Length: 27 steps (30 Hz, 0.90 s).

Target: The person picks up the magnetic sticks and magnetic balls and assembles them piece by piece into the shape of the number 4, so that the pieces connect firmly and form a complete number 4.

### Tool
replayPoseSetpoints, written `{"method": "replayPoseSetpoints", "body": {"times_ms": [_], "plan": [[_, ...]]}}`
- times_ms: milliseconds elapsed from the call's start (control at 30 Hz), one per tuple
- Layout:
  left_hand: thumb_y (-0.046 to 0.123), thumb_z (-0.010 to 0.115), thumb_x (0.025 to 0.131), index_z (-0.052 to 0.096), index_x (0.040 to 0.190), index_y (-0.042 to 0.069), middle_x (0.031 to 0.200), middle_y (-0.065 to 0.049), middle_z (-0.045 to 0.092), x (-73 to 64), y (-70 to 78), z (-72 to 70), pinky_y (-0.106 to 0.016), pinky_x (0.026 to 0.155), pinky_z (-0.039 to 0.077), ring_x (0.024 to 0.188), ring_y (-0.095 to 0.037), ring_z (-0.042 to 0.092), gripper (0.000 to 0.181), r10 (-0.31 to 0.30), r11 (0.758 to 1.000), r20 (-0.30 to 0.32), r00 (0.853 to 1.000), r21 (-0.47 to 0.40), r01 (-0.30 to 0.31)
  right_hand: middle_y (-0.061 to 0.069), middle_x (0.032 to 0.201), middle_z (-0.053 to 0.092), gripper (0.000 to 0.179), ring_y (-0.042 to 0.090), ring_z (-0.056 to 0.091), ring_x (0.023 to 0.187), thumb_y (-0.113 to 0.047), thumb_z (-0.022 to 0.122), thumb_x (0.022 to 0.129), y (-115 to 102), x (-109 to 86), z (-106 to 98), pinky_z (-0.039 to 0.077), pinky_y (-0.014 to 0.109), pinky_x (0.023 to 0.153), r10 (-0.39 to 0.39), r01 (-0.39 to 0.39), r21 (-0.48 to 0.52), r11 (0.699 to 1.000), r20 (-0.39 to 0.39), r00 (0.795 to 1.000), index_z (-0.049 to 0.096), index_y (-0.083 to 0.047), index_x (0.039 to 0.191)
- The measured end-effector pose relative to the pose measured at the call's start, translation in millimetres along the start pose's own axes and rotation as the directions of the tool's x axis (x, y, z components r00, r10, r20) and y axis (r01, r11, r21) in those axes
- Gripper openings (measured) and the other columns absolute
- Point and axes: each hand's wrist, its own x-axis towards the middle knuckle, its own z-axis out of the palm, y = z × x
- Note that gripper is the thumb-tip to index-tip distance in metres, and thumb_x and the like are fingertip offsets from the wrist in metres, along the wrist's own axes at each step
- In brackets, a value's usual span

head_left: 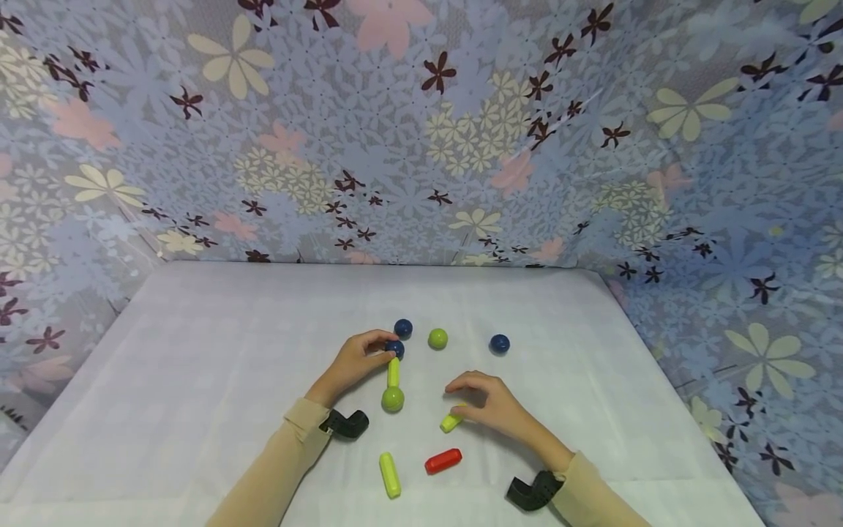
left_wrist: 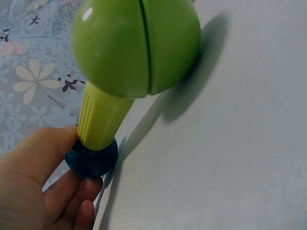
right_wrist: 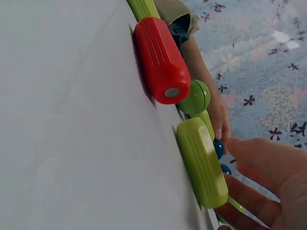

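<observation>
My left hand pinches a dark blue ball between thumb and fingers. A yellow-green ribbed rod runs from that ball to a green ball, the three in one line. My right hand is spread beside another yellow-green rod lying on the table. In the right wrist view the thumb stands apart from this rod, and the fingers are close by its far end. In the head view the thumb overlaps the rod.
A red rod with a grey disc on its end and a yellow-green rod lie nearer me. Beyond the hands sit a blue ball, a green ball and another blue ball. Flowered cloth hangs behind the white-covered table.
</observation>
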Motion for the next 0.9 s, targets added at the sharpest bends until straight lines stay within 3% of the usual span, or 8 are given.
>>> {"method": "replayPoseSetpoints", "body": {"times_ms": [367,500,633,900], "plan": [[0.007,0.064,0.089,0.061,0.118,-0.003,0.122,-0.02,0.062,-0.1,0.6,-0.3,-0.046,0.102,0.046,0.111,-0.034,0.06,0.031,0.002,0.999,0.0,1.0,0.042,-0.002,0.003,0.11,0.067,0.034,0.012,0.06,0.107,-0.021,0.076,0.081,9,-11.1,-7,0.047,0.023,0.096,-0.024,0.019,0.057,0.998,0.088,0.996,0.067,-0.011,0.112],[0.009,0.064,0.089,0.062,0.119,-0.001,0.123,-0.019,0.062,6.2,-17.6,4.3,-0.047,0.103,0.045,0.111,-0.034,0.06,0.031,0.003,0.999,-0.014,1.0,0.037,-0.002,0.0,0.111,0.067,0.034,0.009,0.058,0.108,-0.023,0.076,0.081,10,-13.0,-7,0.045,0.022,0.098,-0.009,0.004,0.054,0.999,0.105,0.994,0.067,-0.013,0.113],[0.012,0.066,0.089,0.063,0.119,0.004,0.123,-0.015,0.063,11.3,-34.4,6.7,-0.046,0.104,0.045,0.112,-0.031,0.06,0.031,-0.002,1.0,-0.029,1.0,0.03,0.003,0.001,0.108,0.068,0.033,0.008,0.058,0.104,-0.019,0.077,0.08,11,-13.1,-6,0.046,0.022,0.095,-0.013,0.008,0.051,0.999,0.104,0.995,0.068,-0.012,0.11],[0.017,0.068,0.088,0.065,0.116,0.01,0.121,-0.009,0.065,12.2,-36.8,6.2,-0.043,0.103,0.045,0.11,-0.025,0.061,0.029,-0.007,0.999,-0.022,1.0,0.031,0.008,0.011,0.099,0.07,0.028,0.017,0.061,0.096,-0.004,0.077,0.075,3,-13.2,-5,0.048,0.023,0.09,0.006,-0.008,0.025,1.0,0.071,0.997,0.069,-0.002,0.102]]}}
